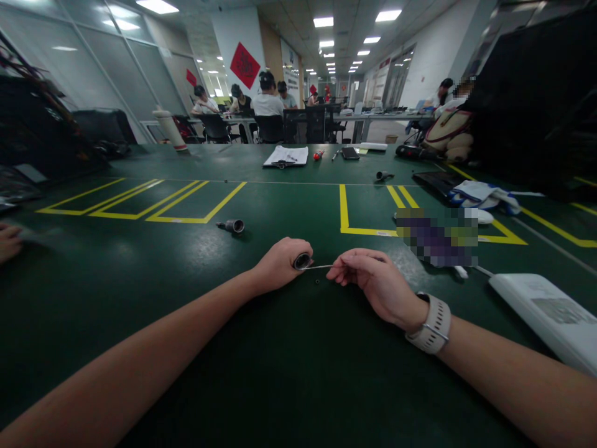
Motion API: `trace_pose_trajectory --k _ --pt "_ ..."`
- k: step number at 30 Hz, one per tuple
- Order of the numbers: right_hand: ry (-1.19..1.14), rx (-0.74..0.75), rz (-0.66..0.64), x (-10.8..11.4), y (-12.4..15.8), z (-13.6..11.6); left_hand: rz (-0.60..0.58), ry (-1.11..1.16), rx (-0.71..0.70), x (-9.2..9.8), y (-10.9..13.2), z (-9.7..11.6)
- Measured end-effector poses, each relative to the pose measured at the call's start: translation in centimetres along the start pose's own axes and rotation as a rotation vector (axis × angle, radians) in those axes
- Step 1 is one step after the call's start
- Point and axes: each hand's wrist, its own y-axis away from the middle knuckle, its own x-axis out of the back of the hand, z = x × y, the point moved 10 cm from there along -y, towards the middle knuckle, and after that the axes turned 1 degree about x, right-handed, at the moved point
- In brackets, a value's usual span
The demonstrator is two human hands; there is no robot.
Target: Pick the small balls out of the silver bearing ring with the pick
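Note:
My left hand (278, 266) is closed round a dark metal socket-like piece (302, 261), its round hollow end turned towards me. My right hand (370, 280), with a light watch on the wrist, pinches a thin pale rod (319, 267). The rod's far tip reaches the lower rim of the hollow end; whether it goes inside I cannot tell. Just below, a tiny dark ring (317, 281) lies on the green table (298, 373). A similar socket with a narrow shank (232, 226) lies on its side beyond my left hand.
Another socket (383, 176) lies farther back. A clipboard with papers (286, 155) and a phone (350, 153) are at the far side. At right are a white device (545, 311) and a cloth (482, 194). Another person's hand (9, 241) shows at the left edge.

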Motion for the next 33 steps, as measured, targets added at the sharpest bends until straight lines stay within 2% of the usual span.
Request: trace_pose_trajectory --k 3,8,12,21,29,33 --pt "0.148 0.111 -0.006 -0.4 0.4 -1.5 -0.004 0.023 0.051 0.0 0.0 -0.4" --pt "0.638 0.337 -0.069 -2.8 1.6 -3.8 0.003 0.045 0.062 0.1 0.0 -0.5" --pt "0.773 0.489 -0.106 -4.1 2.4 -4.3 0.025 0.051 0.054 0.1 0.0 -0.5" --pt "0.801 0.468 -0.172 -4.6 2.4 -3.7 0.069 0.076 0.070 0.4 0.2 -0.6" --pt "0.808 0.525 -0.088 -4.3 2.6 -4.6 0.030 0.062 0.039 0.1 0.1 -0.3" --pt "0.779 0.413 -0.091 -4.0 2.2 -4.0 -0.004 0.015 0.009 -0.2 0.2 0.1"
